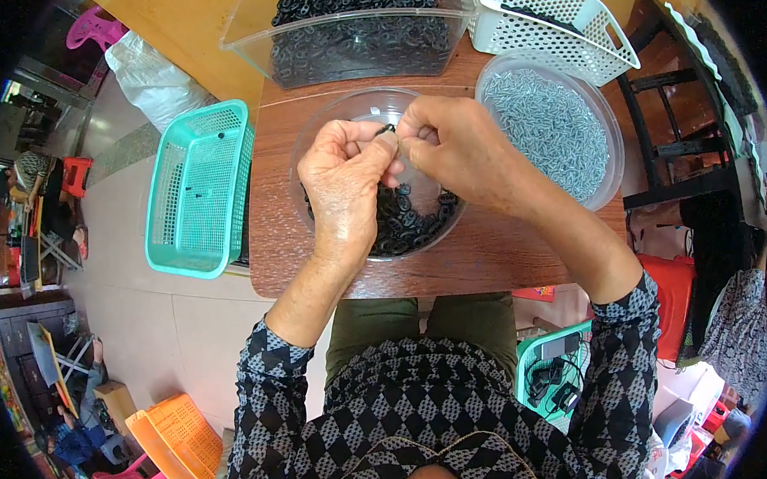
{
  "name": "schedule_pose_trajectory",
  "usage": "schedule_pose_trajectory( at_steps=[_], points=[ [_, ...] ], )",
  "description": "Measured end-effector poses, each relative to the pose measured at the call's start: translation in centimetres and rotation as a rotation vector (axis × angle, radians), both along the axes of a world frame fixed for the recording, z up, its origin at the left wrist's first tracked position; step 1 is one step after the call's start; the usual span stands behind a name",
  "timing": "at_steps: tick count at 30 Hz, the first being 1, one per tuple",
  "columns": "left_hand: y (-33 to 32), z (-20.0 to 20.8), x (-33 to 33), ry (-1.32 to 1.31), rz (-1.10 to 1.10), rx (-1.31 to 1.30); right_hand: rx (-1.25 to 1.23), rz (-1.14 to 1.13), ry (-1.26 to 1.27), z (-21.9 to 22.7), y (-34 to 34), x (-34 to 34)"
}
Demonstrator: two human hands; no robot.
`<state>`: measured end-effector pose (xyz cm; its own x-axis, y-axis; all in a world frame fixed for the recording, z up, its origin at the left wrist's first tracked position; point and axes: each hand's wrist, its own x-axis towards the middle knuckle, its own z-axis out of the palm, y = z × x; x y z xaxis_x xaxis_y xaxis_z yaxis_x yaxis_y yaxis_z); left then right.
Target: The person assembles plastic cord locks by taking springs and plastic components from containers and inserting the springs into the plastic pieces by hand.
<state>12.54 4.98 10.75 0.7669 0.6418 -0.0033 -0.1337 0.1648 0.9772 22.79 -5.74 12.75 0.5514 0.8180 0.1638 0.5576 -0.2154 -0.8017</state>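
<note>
My left hand (pixel 346 164) is closed in a pinch around a small black part (pixel 387 129), of which only a bit shows between thumb and fingers. Close against it, the fingers of my right hand (pixel 458 144) are pinched together at that part; anything they hold is too small to make out. Both hands are above a round clear bowl (pixel 301 202), where several black oval ring-like pieces (pixel 410 219) lie near the front. To the right stands a round clear tub (pixel 618 156) full of small silvery screw-like pieces (pixel 545 131).
Behind the bowl stands a clear bin (pixel 359 52) heaped with black pieces, beside a white perforated basket (pixel 533 30). A turquoise basket (pixel 241 171) with a few dark bits sits left of the wooden table (pixel 270 251). An orange crate (pixel 178 437) is lower left. Other people are at the far left.
</note>
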Motion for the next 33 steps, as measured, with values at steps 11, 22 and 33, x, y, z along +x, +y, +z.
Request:
schedule_pose_trajectory(
  at_steps=[11, 22, 33],
  points=[
    [-0.2, 0.6, -1.2, -0.073, 0.034, -0.319, 0.183, 0.006, 0.210, 0.6, -0.5, -1.2],
    [-0.2, 1.1, -3.3, 0.072, -0.171, -0.020, 0.200, -0.072, 0.547, -0.3, -2.6, -1.5],
    [-0.1, 1.7, -3.5, 0.005, -0.169, -0.014, 0.311, -0.107, 0.582, -1.4, -1.8, -4.0]
  ],
)
